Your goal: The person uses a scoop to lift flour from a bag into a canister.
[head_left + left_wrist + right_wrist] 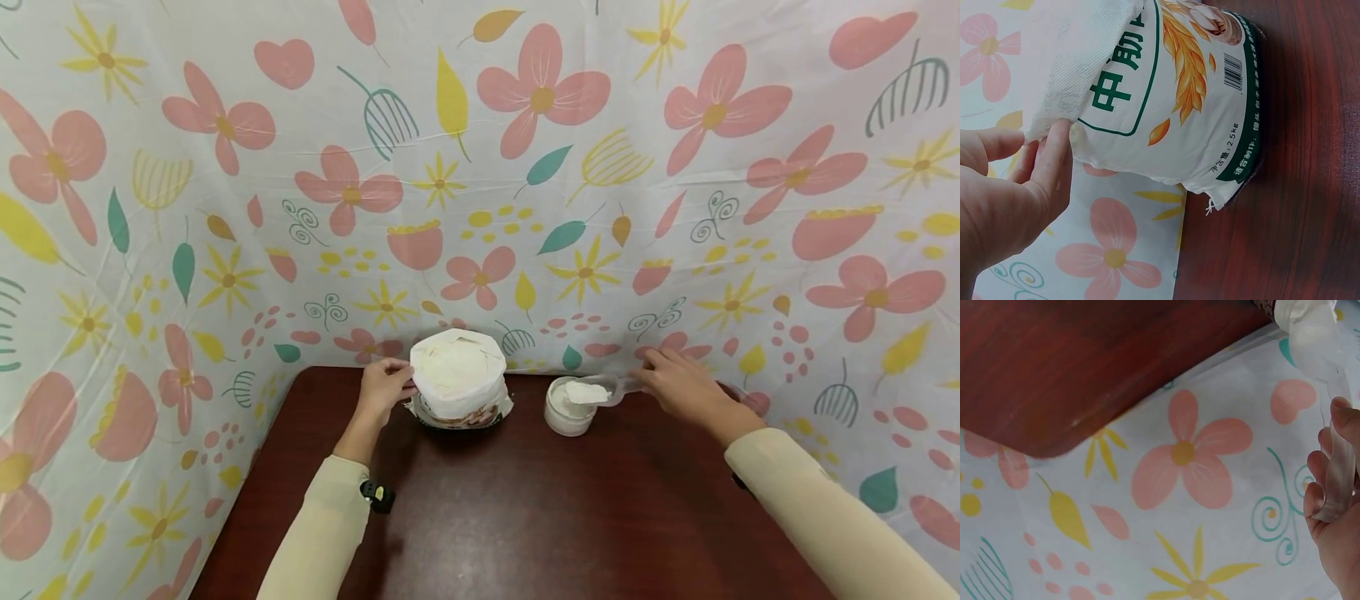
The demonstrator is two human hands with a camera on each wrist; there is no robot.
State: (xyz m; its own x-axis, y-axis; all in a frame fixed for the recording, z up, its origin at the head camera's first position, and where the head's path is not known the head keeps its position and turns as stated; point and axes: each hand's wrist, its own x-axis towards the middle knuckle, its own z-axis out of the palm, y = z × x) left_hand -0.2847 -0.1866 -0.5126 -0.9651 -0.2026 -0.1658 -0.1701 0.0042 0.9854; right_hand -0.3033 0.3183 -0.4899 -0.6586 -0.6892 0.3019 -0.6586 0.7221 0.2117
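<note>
A white flour bag (457,404) stands at the back of the table with its top folded outward and pale flour (453,367) inside. At its left side my left hand (384,390) pinches the turned-down rim between thumb and fingers; the left wrist view shows wheat ears and green print on the bag (1138,103). My right hand (682,385) grips the handle of a clear plastic scoop (618,388). White flour heaps in the scoop, which is over a small round jar (567,423) with white contents. In the right wrist view, fingers wrap the scoop handle (1339,469).
The dark reddish-brown table (510,517) has its back edge against a floral cloth (480,208), which hangs behind and along the left side. A black band with a small device (377,495) is on the left wrist.
</note>
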